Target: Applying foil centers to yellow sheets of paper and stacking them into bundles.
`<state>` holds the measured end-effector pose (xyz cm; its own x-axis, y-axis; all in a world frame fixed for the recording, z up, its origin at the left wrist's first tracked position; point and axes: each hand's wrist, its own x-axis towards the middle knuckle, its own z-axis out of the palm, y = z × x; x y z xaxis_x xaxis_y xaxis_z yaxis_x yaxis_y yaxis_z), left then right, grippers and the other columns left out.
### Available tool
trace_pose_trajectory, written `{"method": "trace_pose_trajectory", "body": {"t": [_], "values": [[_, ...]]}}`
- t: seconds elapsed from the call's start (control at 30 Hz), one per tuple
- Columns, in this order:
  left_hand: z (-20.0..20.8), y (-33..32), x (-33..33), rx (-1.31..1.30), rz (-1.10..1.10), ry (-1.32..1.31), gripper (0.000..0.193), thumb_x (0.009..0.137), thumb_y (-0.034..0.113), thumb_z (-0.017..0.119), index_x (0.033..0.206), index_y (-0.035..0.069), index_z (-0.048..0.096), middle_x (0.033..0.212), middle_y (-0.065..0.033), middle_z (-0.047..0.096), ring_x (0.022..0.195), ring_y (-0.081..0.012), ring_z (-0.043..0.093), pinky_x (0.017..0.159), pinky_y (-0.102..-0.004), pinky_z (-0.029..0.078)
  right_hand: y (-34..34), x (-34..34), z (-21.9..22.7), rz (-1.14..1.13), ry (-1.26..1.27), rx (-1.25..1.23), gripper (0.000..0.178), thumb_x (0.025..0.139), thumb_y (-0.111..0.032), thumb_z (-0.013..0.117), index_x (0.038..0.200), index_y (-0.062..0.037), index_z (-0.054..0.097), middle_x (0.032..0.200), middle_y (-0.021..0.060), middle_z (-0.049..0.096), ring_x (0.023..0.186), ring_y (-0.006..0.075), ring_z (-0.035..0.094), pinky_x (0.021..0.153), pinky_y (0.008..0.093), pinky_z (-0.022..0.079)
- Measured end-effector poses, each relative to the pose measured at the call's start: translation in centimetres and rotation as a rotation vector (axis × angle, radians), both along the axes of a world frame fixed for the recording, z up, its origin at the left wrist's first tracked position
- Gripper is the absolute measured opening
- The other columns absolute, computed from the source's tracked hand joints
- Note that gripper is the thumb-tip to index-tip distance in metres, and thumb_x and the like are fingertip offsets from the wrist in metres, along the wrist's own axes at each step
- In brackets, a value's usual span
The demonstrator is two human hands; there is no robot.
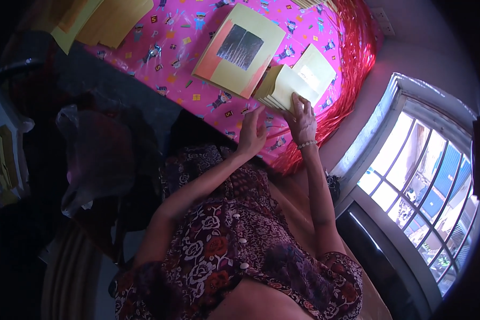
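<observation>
A bundle of folded pale-yellow paper sheets (279, 86) lies fanned out near the table's front edge. My right hand (302, 118), with a beaded bracelet at the wrist, grips the near right corner of this bundle; the thumb side is partly hidden. Just left of it, my left hand (252, 133) hovers by the table edge with its fingers loosely bent and the thumb apart, holding nothing. Behind the bundle rests another pale-yellow sheet (317, 72) with a bright glare on it. A larger yellow stack (269, 40) with an orange band and a dark, shiny rectangle on top sits to the left.
The table wears a pink patterned cover (176, 64). More yellow paper (114, 24) is piled at the far left. Shiny red strands (352, 69) hang along the right edge. A translucent plastic bag (98, 154) is at left, a barred window (426, 186) at right.
</observation>
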<state>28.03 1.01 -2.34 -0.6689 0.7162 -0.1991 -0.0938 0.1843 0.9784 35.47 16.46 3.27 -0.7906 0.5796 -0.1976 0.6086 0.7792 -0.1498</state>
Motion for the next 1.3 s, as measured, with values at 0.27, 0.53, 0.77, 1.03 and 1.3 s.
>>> {"method": "trace_pose_trajectory", "body": {"t": [0.27, 0.53, 0.77, 1.03, 1.3], "values": [[-0.7, 1.5, 1.0, 0.090, 0.047, -0.408, 0.052, 0.085, 0.003, 0.049, 0.134, 0.003, 0.031, 0.127, -0.0166, 0.042, 0.117, -0.0288, 0.043, 0.096, -0.0383, 0.038, 0.0, -0.2, 0.1, -0.007, -0.033, 0.016, 0.064, 0.075, -0.026, 0.071, 0.131, -0.0107, 0.044, 0.115, 0.0132, 0.050, 0.100, 0.0321, 0.055, 0.078, 0.0400, 0.050], [-1.8, 1.3, 1.8, 0.099, 0.088, -0.661, 0.053, 0.086, 0.003, 0.047, 0.136, 0.006, 0.028, 0.126, -0.0157, 0.041, 0.112, -0.0241, 0.046, 0.091, -0.0342, 0.042, 0.1, -0.1, 0.1, -0.005, -0.039, 0.016, 0.064, 0.074, -0.025, 0.071, 0.130, -0.0109, 0.044, 0.114, 0.0125, 0.051, 0.098, 0.0316, 0.055, 0.079, 0.0399, 0.049], [-2.1, 1.8, 1.1, 0.080, 0.092, -0.641, 0.056, 0.084, 0.001, 0.045, 0.136, 0.010, 0.026, 0.120, -0.0149, 0.042, 0.105, -0.0229, 0.048, 0.089, -0.0354, 0.042, 0.1, -0.1, 0.2, -0.020, -0.058, 0.000, 0.063, 0.074, -0.025, 0.070, 0.130, -0.0100, 0.045, 0.114, 0.0128, 0.051, 0.099, 0.0314, 0.054, 0.081, 0.0398, 0.048], [-2.5, 2.4, 2.1, 0.083, 0.171, -0.726, 0.056, 0.083, 0.001, 0.048, 0.134, 0.008, 0.028, 0.117, -0.0142, 0.046, 0.104, -0.0207, 0.049, 0.087, -0.0328, 0.043, 0.4, -0.1, 0.1, -0.001, -0.074, -0.002, 0.062, 0.075, -0.028, 0.069, 0.130, -0.0102, 0.046, 0.114, 0.0127, 0.051, 0.102, 0.0324, 0.052, 0.083, 0.0413, 0.047], [-1.2, -0.3, -0.3, -0.008, 0.040, -0.340, 0.036, 0.085, 0.001, 0.047, 0.121, 0.003, 0.044, 0.105, -0.0101, 0.057, 0.096, -0.0152, 0.056, 0.078, -0.0275, 0.046, 0.4, -0.8, 1.1, 0.014, -0.040, 0.021, 0.065, 0.072, -0.036, 0.072, 0.124, -0.0059, 0.046, 0.113, 0.0150, 0.050, 0.104, 0.0343, 0.049, 0.085, 0.0430, 0.046]]}}
